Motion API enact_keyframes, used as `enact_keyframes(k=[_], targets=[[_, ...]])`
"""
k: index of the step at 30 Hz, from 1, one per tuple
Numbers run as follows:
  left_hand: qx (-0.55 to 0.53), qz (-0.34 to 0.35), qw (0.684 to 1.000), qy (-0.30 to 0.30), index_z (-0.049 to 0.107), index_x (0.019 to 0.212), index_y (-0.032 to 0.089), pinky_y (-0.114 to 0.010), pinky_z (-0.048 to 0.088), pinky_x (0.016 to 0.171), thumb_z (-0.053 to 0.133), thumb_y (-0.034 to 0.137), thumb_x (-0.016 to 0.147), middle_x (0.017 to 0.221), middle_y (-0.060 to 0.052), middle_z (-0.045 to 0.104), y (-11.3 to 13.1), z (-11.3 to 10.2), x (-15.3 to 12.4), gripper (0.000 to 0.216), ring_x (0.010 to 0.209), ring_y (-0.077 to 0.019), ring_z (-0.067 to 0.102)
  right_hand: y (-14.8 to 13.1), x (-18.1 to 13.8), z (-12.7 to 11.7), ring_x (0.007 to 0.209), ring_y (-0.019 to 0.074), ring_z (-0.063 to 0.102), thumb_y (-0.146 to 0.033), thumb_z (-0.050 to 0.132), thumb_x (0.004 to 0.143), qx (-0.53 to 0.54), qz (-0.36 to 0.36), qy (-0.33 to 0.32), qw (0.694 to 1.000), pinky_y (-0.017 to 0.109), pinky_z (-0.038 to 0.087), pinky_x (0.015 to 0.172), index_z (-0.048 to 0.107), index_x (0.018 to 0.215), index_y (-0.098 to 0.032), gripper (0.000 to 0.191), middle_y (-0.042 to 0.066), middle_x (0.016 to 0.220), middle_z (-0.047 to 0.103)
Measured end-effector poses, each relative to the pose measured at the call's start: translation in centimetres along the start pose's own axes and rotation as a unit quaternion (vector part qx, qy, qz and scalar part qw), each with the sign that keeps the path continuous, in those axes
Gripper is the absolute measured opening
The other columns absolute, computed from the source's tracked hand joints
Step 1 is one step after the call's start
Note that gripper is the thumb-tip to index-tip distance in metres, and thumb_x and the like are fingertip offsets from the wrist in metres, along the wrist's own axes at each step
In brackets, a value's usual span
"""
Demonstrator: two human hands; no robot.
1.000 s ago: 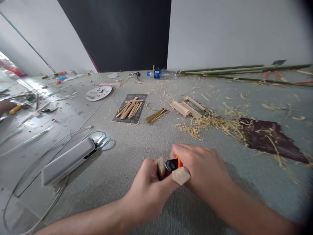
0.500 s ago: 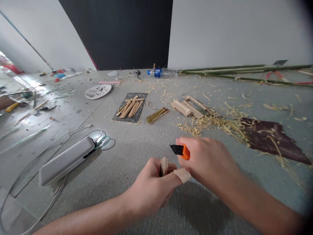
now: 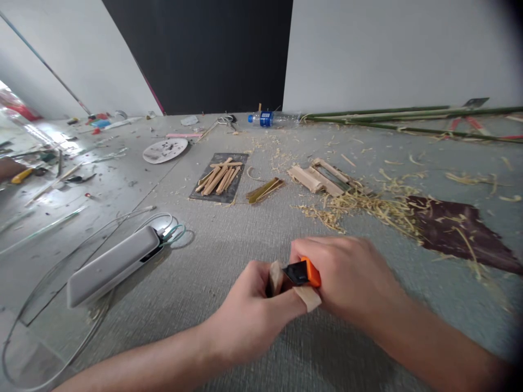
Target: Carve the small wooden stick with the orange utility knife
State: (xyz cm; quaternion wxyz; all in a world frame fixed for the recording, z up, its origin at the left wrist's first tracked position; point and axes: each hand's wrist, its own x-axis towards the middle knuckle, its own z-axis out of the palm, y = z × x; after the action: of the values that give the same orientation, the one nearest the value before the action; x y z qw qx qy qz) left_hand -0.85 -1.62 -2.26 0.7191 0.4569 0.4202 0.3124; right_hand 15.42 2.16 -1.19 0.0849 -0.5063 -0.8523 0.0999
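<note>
The knife [image 3: 304,272] is in R hand [image 3: 347,275], gripped firmly; its visible part lies approx. crosswise, tip pointing left to L hand [image 3: 253,316], very near. L hand is half-curled; whether it holds sth., I cannot tell.

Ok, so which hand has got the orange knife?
The right hand has the orange knife, its black blade pointing toward the left hand. The left hand is the one with pale wraps on its thumb and a finger.
</note>
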Motion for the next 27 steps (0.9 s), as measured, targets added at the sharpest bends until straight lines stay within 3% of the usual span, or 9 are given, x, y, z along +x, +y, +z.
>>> enact_keyframes(k=[9,19,27], targets=[[0.023,0.005,1.000,-0.001,0.033,0.054,0.020,-0.025,0.013,0.043,0.073,0.032,0.080,0.047,0.009,0.028,-0.08,-0.15,0.05,0.049,0.044,-0.0046,0.021,-0.04,-0.10,-0.23,0.056,0.0142,0.048,-0.024,0.055,0.075,-0.018,-0.030,-0.012,0.999,0.031,0.019,0.056,0.055,0.068,-0.021,0.008,0.001,0.064,0.062],[0.060,0.051,0.997,-0.004,0.034,0.059,0.019,-0.025,0.015,0.048,0.076,0.037,0.083,0.056,0.008,0.025,-0.79,-0.18,-0.30,0.051,0.053,-0.0062,0.020,-0.56,-0.19,-0.36,0.058,0.0142,0.046,-0.020,0.057,0.077,-0.015,0.001,-0.043,0.999,0.031,0.018,0.057,0.055,0.069,-0.021,0.008,0.000,0.065,0.064],[0.068,0.055,0.996,0.011,0.034,0.060,0.020,-0.025,0.015,0.048,0.076,0.047,0.084,0.056,0.007,0.025,-1.02,-0.28,-0.18,0.056,0.053,-0.0065,0.019,-0.69,-0.24,-0.49,0.052,0.0123,0.037,-0.027,0.058,0.073,-0.001,0.000,-0.038,0.999,0.030,0.016,0.052,0.052,0.065,-0.021,0.012,-0.001,0.061,0.059]])
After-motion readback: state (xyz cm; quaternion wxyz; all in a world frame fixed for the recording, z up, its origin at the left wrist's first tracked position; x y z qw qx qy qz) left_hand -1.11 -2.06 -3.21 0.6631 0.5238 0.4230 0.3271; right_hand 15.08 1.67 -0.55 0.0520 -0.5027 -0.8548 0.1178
